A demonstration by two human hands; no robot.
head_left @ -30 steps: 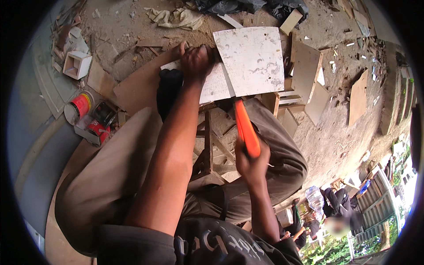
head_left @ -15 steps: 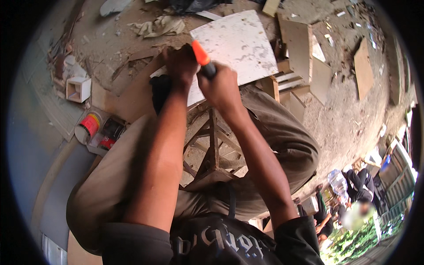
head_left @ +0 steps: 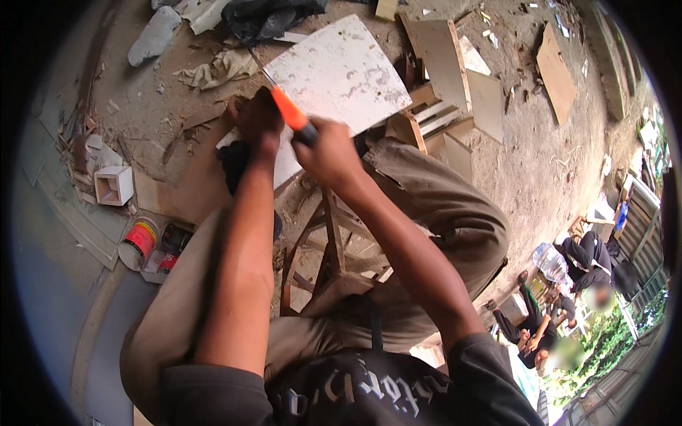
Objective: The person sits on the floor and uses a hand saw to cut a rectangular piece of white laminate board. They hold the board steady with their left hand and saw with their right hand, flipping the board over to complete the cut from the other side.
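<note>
My right hand [head_left: 328, 149] grips an orange-handled tool [head_left: 288, 112] with a thin metal shaft that points up and left over a white board [head_left: 341, 74]. My left hand [head_left: 257, 119] rests just left of the tool, pressing on the near edge of the white board. The board lies tilted on the dirt ground in front of my knees. I sit on a wooden stool [head_left: 330, 263] whose legs show between my thighs.
Wooden panels [head_left: 444, 57] and a slatted crate piece [head_left: 433, 117] lie right of the board. A red can [head_left: 140, 240], a dark can [head_left: 172, 241] and a white square block [head_left: 114, 184] sit at the left. Rags and a black bag lie beyond. People sit at the lower right.
My right hand rose from low beside my knee up to the white board with the orange tool, stopping beside my left hand. The view has tipped forward.
</note>
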